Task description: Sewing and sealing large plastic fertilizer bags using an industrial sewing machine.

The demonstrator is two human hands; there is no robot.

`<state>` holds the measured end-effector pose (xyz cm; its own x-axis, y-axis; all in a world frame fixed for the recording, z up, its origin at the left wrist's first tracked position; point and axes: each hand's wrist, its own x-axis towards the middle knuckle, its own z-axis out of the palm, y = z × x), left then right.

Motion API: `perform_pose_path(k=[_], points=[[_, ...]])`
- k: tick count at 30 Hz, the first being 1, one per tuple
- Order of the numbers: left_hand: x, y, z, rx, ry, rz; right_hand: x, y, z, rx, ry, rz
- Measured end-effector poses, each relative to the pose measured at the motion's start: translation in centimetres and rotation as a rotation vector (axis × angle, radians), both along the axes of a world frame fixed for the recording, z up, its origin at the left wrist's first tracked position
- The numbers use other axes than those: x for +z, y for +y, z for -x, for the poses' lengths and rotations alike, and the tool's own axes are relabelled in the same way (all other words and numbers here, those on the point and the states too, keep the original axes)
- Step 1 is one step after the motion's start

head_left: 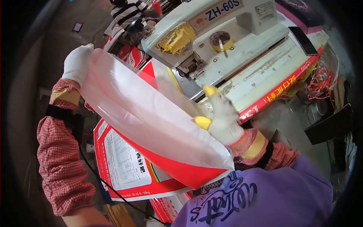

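A large red and white sack with a pale plastic liner gapes in front of me, its mouth stretched from upper left to lower right. My left hand, in a white glove, is closed on the sack's upper left rim; its fingertips are partly hidden by the film. My right hand, in a white glove with yellow fingertips, is at the liner's right edge beside the sewing machine. Its thumb and a finger are spread apart, with nothing visible between them.
A roll of yellow tape lies on the machine, with a yellow woven scrap on its head. A dark phone rests at the machine's right end. Tangled red string hangs at right. Another person in stripes is at the back.
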<state>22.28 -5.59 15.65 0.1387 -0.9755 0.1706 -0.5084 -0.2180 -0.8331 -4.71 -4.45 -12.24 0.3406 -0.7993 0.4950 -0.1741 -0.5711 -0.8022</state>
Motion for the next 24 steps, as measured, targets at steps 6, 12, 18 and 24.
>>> perform_pose_path(k=[6,12,18,24], points=[[-0.8,0.1,1.2,0.014,0.011,-0.013,2.9,2.5,1.8,0.272,-0.061,0.197],[-1.3,-0.9,1.9,0.086,0.165,0.05,0.9,0.1,-2.2,0.772,0.447,-0.912],[2.2,-1.3,-3.7,0.4,0.588,0.336,3.6,2.3,-3.3,0.489,0.107,0.136],[-15.8,-5.9,-4.5,-0.156,0.176,0.382,2.1,5.6,-2.4,0.62,-0.097,-0.261]])
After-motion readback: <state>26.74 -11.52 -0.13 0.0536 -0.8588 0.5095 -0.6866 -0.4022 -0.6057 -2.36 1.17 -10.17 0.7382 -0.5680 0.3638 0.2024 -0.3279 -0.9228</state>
